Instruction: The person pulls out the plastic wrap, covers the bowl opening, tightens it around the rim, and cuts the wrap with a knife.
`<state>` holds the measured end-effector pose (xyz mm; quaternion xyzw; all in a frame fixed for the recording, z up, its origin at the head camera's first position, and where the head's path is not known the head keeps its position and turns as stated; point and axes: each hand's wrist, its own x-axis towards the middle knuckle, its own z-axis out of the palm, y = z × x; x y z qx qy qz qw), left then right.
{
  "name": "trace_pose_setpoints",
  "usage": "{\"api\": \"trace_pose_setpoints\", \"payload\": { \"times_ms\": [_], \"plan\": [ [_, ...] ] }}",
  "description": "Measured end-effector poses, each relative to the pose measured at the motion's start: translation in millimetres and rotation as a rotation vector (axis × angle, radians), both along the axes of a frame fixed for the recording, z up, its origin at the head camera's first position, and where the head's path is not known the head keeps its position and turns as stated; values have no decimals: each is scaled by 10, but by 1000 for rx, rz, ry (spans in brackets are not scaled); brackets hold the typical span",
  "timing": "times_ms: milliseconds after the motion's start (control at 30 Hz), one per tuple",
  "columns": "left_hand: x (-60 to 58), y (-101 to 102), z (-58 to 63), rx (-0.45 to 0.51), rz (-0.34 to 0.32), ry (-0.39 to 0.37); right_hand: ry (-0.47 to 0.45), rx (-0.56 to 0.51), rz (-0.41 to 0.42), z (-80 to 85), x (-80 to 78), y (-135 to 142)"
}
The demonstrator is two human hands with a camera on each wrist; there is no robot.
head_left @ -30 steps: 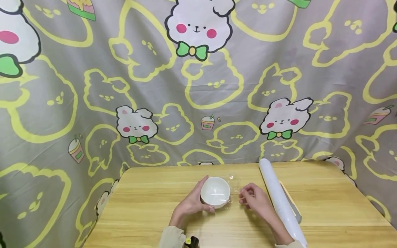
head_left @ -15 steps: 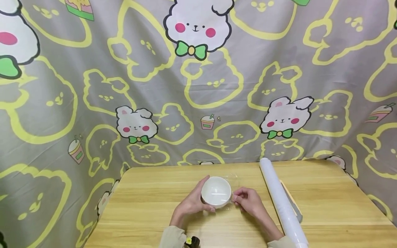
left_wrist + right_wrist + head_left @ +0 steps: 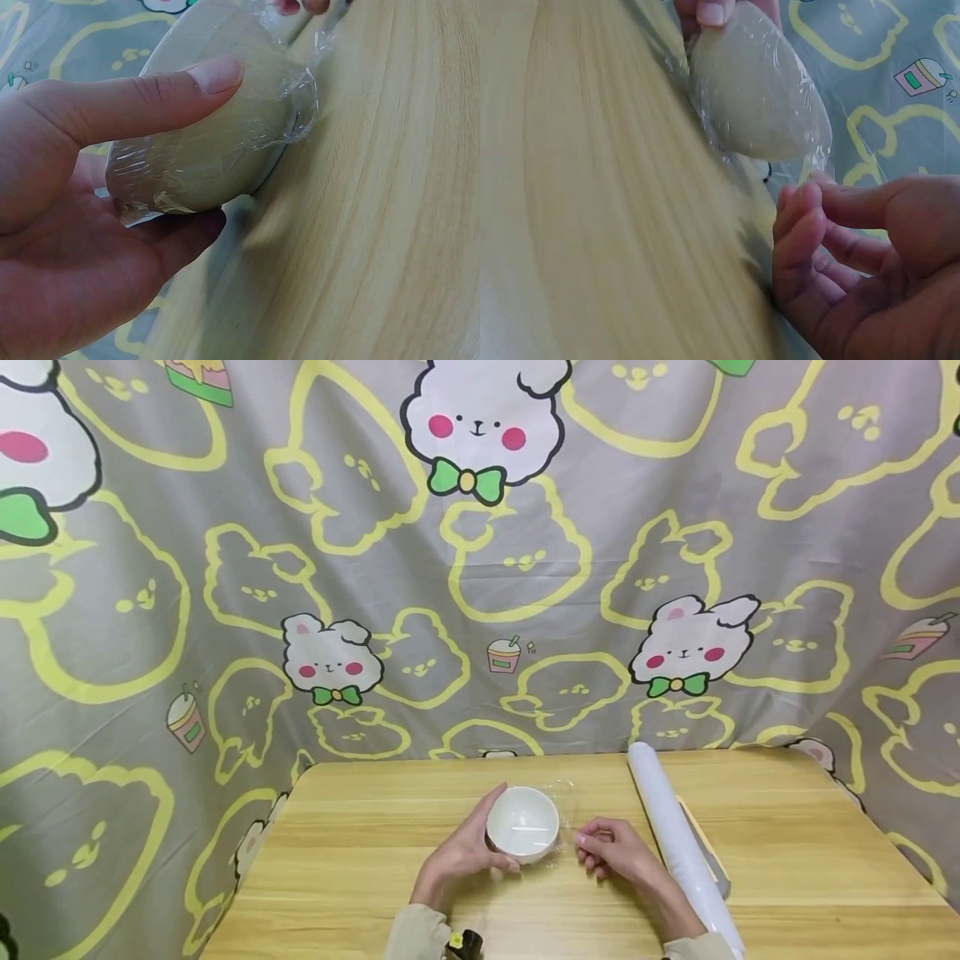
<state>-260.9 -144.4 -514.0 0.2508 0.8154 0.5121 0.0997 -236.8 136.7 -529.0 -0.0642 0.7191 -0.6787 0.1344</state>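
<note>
A small white bowl (image 3: 522,821) stands on the table with clear cling film (image 3: 564,797) stretched over its mouth. My left hand (image 3: 465,847) grips it from the left, thumb along the near side and fingers round the far side. In the left wrist view, loose cling film (image 3: 296,109) bunches around the lower part of the bowl (image 3: 202,142). Right of the bowl, my right hand (image 3: 618,852) pinches a film edge between thumb and forefinger. The right wrist view shows the film (image 3: 817,154) running from the bowl's rim down to those fingertips.
A long white roll of cling film (image 3: 678,843) lies lengthwise to the right of my right hand. Partly behind it is a flat grey and orange object (image 3: 708,852). A patterned curtain (image 3: 480,610) hangs behind the wooden table (image 3: 360,827).
My right hand moved left to the bowl's right side, then back a little to the right, drawing the film out. The left hand and the bowl have barely moved.
</note>
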Motion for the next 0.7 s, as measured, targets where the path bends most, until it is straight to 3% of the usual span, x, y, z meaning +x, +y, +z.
{"api": "trace_pose_setpoints", "payload": {
  "times_ms": [167,300,500,600,700],
  "plan": [
    [-3,4,4,-3,-1,0,53,-1,-142,142,13,-82],
    [-15,-13,2,2,-2,9,27,-55,-87,228,6,-189],
    [-14,-18,5,10,1,8,-69,-136,-45,48,-11,-307],
    [-11,-12,-3,10,0,3,-56,-90,-81,12,8,-303],
    [-6,-11,-9,10,-4,1,112,83,-227,52,-3,-279]
  ]
}}
